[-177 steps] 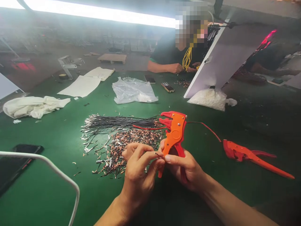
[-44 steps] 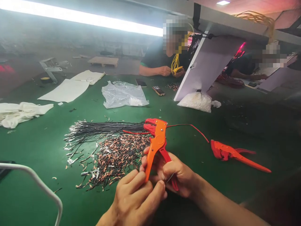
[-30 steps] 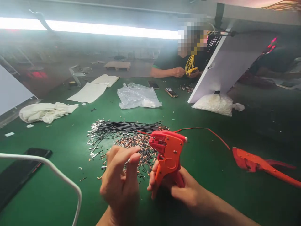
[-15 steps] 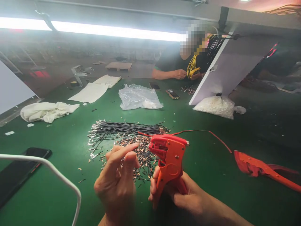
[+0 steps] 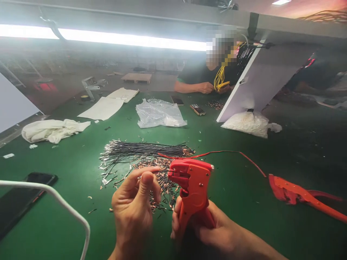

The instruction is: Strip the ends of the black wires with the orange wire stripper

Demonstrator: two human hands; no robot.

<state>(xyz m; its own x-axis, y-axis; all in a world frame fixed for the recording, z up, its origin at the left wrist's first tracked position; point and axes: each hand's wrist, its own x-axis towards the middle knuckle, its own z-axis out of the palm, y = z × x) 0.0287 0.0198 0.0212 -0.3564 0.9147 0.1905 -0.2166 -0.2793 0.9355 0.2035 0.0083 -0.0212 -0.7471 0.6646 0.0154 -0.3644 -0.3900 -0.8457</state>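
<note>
My right hand [image 5: 206, 225] grips the handles of an orange wire stripper [image 5: 193, 187], held upright with its red jaws pointing left. My left hand [image 5: 134, 206] pinches a short thin wire piece [image 5: 162, 170] between thumb and forefinger, its tip right at the stripper's jaws. Behind my hands, on the green table [image 5: 67, 169], lies a heap of short cut wire bits with copper ends [image 5: 154, 180]. A bundle of long black wires [image 5: 141, 148] lies beyond that.
A second red stripper [image 5: 300, 196] and a red wire [image 5: 235, 153] lie at right. A black phone [image 5: 21, 196] and white curved bar [image 5: 62, 202] are at left. White cloth [image 5: 51, 130], plastic bags [image 5: 159, 113] and a slanted white board [image 5: 257, 83] stand farther back. Another person [image 5: 206, 77] handles yellow wires.
My left hand has brought the short wire piece rightward up to the stripper's jaws. The right hand has tipped the stripper slightly lower and nearer to me.
</note>
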